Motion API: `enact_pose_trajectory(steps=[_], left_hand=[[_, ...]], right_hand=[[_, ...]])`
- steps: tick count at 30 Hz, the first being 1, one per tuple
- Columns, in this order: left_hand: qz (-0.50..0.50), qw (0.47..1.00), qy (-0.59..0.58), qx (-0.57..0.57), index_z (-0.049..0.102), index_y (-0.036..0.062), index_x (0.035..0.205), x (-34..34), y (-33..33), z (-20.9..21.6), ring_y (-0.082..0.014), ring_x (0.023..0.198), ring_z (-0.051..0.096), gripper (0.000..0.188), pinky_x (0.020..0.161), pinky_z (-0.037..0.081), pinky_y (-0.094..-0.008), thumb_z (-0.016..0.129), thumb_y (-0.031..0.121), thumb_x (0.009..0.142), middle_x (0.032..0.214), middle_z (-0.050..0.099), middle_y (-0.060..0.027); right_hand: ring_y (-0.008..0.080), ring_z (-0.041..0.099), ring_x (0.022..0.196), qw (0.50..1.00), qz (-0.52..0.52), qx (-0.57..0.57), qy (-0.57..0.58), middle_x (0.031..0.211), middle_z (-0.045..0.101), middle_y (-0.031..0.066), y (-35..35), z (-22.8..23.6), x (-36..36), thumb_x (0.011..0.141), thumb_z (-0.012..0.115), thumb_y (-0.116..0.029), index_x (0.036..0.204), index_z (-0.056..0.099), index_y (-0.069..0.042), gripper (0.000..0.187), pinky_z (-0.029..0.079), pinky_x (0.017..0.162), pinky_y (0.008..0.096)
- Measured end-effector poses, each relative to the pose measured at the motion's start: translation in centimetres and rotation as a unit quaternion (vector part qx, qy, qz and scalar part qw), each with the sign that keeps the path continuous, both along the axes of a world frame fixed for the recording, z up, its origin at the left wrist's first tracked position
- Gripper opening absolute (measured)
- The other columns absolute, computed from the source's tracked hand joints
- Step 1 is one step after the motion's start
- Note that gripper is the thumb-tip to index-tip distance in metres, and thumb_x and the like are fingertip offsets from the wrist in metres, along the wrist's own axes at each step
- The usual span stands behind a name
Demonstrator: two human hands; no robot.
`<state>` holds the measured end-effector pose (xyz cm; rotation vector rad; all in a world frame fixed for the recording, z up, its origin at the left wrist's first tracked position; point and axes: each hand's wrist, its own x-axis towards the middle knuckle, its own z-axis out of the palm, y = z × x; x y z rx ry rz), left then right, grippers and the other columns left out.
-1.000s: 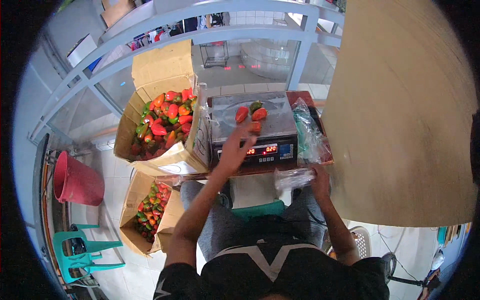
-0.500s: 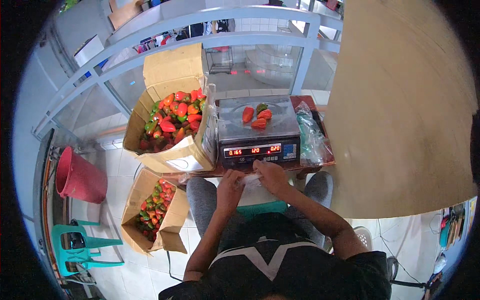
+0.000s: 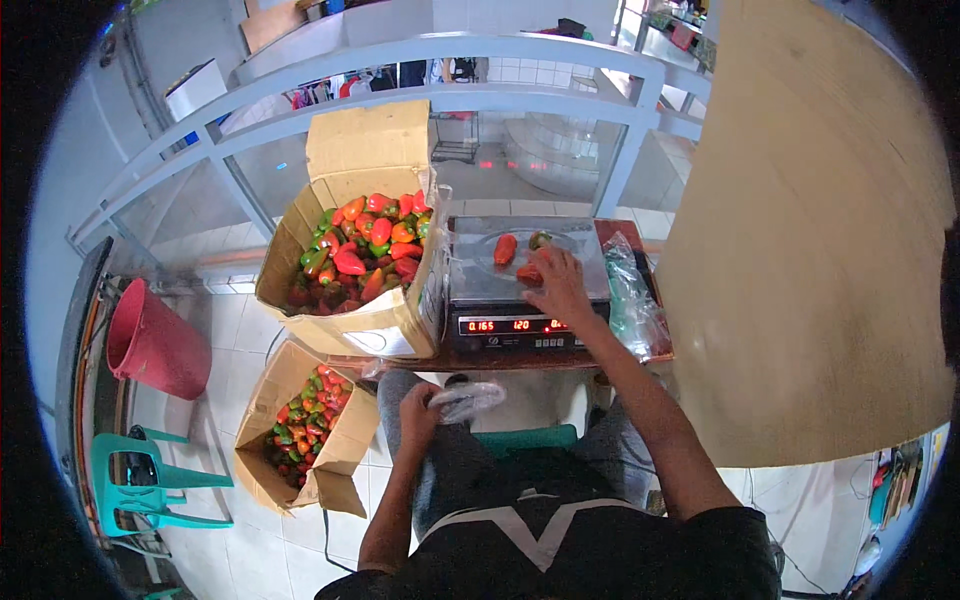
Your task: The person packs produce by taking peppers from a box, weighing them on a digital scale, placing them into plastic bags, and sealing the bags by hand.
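My left hand (image 3: 418,415), over my left thigh, is closed on the gathered end of a clear plastic bag (image 3: 470,400), which hangs loose to the right. My right hand (image 3: 560,285) reaches onto the steel pan of a digital scale (image 3: 475,285). Its fingers curl around a red pepper (image 3: 529,273), and another pepper there is mostly covered by the hand. To the left of the fingers lies a second red pepper (image 3: 506,249), and a dark green one (image 3: 540,240) sits just beyond them. Red digits glow on the scale's front, partly covered by my right wrist.
A large cardboard box (image 3: 285,240) of red and green peppers stands left of the scale; a smaller one (image 3: 258,455) is on the floor. Right of the scale lie plastic bags (image 3: 635,300). A red bucket (image 3: 160,340), green chair (image 3: 125,465) and tall tan panel (image 3: 800,240) flank me.
My right hand has left the plastic bag and moved forward onto the peppers on the scale. My left hand has drawn back to the left with the bag. The view has shifted slightly.
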<state>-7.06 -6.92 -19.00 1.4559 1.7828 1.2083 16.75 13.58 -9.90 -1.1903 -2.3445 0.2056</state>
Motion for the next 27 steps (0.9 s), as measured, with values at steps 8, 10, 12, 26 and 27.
enact_pose_trajectory(steps=[8, 10, 12, 26, 27], left_hand=[[0.009, 0.999, 0.041, -0.028, 0.055, 0.0033, 0.083, 1.0, -0.4, 1.2, -0.0276, 0.076, 0.058, 0.02, 0.067, 0.045, -0.0324, 0.059, 0.0, 0.064, 0.078, 0.056, -0.0112], [0.018, 0.999, 0.036, -0.016, 0.056, 0.004, 0.084, 0.9, -0.5, 0.8, -0.0277, 0.077, 0.058, 0.02, 0.067, 0.045, -0.0327, 0.06, 0.0, 0.065, 0.078, 0.056, -0.0111], [0.025, 0.999, 0.032, -0.005, 0.056, 0.0046, 0.084, 1.0, -0.6, 0.7, -0.0278, 0.078, 0.058, 0.02, 0.068, 0.045, -0.0329, 0.06, 0.001, 0.065, 0.078, 0.056, -0.0109], [0.017, 0.998, 0.037, -0.053, 0.055, 0.0051, 0.086, 1.5, -0.2, 1.7, -0.028, 0.079, 0.058, 0.02, 0.068, 0.046, -0.0332, 0.061, 0.004, 0.067, 0.081, 0.056, -0.0106], [0.014, 0.998, 0.039, -0.053, 0.055, 0.0051, 0.086, 1.5, -0.2, 1.6, -0.028, 0.079, 0.058, 0.02, 0.068, 0.046, -0.0332, 0.061, 0.004, 0.067, 0.081, 0.056, -0.0106]], right_hand=[[0.0374, 0.014, 0.13, 0.965, 0.044, 0.016, -0.259, 0.142, 0.015, 0.014, 7.2, -0.5, -2.0, 0.059, 0.073, -0.041, 0.134, 0.028, -0.03, 0.088, 0.016, 0.097, 0.064], [0.0381, 0.016, 0.129, 0.961, 0.043, -0.012, -0.271, 0.141, 0.017, 0.0144, 7.6, -0.1, -2.2, 0.059, 0.072, -0.042, 0.134, 0.028, -0.03, 0.087, 0.019, 0.096, 0.0636], [0.0387, 0.018, 0.128, 0.957, 0.039, -0.042, -0.284, 0.14, 0.02, 0.0149, 8.2, -0.4, -1.9, 0.06, 0.071, -0.043, 0.133, 0.029, -0.031, 0.086, 0.022, 0.095, 0.0632], [0.0297, 0.045, 0.105, 0.983, -0.117, 0.084, -0.113, 0.108, 0.052, 0.0111, 5.9, -3.5, -2.7, 0.07, 0.063, -0.041, 0.114, 0.049, -0.015, 0.053, 0.039, 0.078, 0.0518], [0.0297, 0.045, 0.105, 0.983, -0.12, 0.083, -0.112, 0.108, 0.052, 0.0111, 5.8, -3.8, -2.8, 0.07, 0.063, -0.041, 0.114, 0.049, -0.015, 0.053, 0.039, 0.078, 0.0518]])
